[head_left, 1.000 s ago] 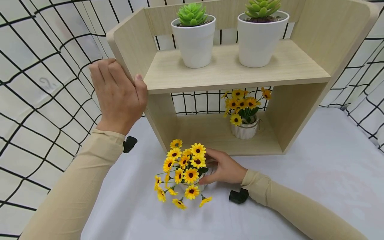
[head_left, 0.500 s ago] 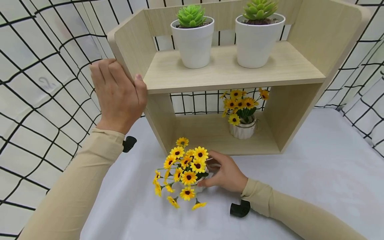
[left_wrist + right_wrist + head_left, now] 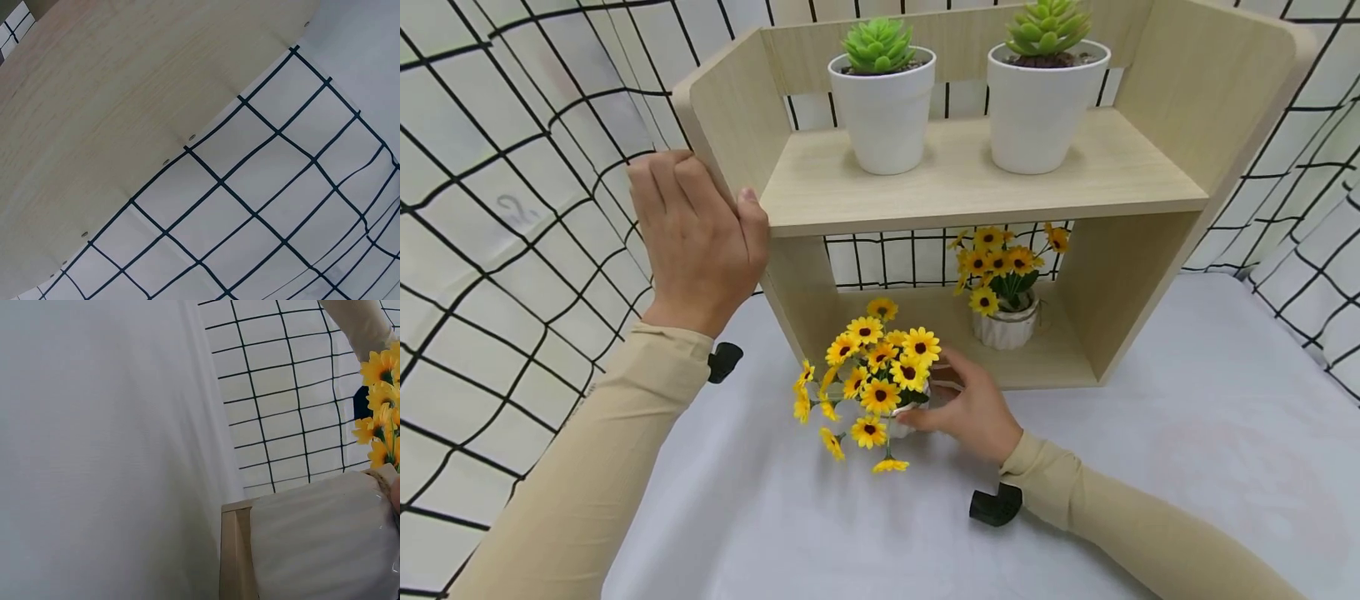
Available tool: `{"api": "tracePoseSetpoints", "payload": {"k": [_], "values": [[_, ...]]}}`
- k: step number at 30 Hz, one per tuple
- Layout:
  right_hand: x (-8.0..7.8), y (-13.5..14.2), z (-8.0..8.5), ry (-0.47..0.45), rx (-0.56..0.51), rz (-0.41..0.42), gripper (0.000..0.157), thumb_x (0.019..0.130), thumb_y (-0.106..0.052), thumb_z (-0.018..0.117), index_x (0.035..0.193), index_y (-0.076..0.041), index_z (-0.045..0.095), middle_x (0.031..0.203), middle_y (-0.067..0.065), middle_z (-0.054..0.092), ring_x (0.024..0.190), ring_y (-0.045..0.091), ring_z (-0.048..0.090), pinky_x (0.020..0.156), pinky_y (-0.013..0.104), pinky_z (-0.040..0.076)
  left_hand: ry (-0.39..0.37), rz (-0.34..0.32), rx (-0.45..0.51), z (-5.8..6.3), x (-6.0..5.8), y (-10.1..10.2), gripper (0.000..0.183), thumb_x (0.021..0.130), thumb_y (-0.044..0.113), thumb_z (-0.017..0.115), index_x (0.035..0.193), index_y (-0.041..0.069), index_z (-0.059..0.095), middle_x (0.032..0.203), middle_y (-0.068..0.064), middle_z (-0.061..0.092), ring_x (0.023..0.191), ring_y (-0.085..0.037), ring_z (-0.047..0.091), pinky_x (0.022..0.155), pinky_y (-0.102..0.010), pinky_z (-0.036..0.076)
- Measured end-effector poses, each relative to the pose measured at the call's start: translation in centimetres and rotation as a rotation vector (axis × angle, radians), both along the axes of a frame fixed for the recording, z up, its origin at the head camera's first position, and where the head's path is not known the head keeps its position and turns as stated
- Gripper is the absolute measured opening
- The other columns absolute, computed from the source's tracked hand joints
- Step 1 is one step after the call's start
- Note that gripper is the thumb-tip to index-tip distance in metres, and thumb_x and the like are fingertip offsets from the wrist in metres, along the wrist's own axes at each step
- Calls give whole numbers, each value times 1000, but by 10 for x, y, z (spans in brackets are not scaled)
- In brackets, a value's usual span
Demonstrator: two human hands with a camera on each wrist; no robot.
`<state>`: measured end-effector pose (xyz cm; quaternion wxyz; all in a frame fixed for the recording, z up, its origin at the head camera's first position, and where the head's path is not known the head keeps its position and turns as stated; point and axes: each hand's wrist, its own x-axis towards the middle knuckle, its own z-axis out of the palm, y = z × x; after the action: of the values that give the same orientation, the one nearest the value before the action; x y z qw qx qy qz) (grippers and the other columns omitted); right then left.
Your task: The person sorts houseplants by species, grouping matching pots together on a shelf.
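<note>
My left hand holds the left side panel of a light wooden two-tier shelf, thumb along its front edge. The left wrist view shows that panel close up, without the hand. In front of the lower compartment's left part, my right hand grips a white wrapped pot from its right side. Yellow sunflower-like flowers spread from it and cover much of the pot. The right wrist view has the pot large at lower right, flowers above and a fingertip at the edge.
A similar pot of yellow flowers stands at the right inside the lower compartment. Two white pots with green succulents, a left one and a right one, stand on the upper tier. Black wire mesh surrounds the white-covered table.
My right hand has carried the flower pot forward, nearer the shelf's lower compartment. My left hand keeps its hold on the side panel. The head view has shifted slightly.
</note>
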<state>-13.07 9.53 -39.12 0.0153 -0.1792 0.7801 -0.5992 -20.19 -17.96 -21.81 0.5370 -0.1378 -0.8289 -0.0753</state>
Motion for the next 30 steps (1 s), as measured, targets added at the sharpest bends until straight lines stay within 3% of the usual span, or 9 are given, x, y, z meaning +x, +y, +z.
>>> {"api": "tracePoseSetpoints", "payload": {"k": [9, 14, 25, 30], "values": [[-23, -8, 3, 37, -48, -111, 73, 74, -9, 91, 138, -4, 57, 136, 19, 62, 124, 40, 64, 106, 47, 55, 7, 2, -6, 1, 0, -2, 42, 101, 30, 30, 116, -7, 43, 114, -29, 45, 109, -43, 35, 100, -55, 27], [-34, -13, 4, -8, -55, -171, 74, 74, -12, 91, 139, -3, 55, 139, 20, 60, 126, 43, 63, 106, 49, 54, 10, 1, -9, 1, 0, -2, 42, 101, 30, 30, 116, -7, 43, 113, -29, 45, 109, -44, 36, 100, -55, 27], [-54, -24, 4, -117, -49, -292, 79, 75, -26, 92, 144, -16, 54, 146, 11, 57, 128, 37, 63, 102, 47, 56, 16, -10, -4, 1, 0, -1, 40, 100, 30, 31, 114, -6, 43, 113, -28, 46, 107, -43, 36, 98, -54, 29], [-66, -27, -2, -103, -53, -348, 78, 76, -29, 91, 144, -17, 56, 142, 11, 60, 125, 36, 66, 96, 46, 58, 24, -17, -8, 0, -1, -1, 39, 100, 28, 32, 113, -6, 43, 112, -28, 45, 107, -43, 36, 97, -54, 29]]}}
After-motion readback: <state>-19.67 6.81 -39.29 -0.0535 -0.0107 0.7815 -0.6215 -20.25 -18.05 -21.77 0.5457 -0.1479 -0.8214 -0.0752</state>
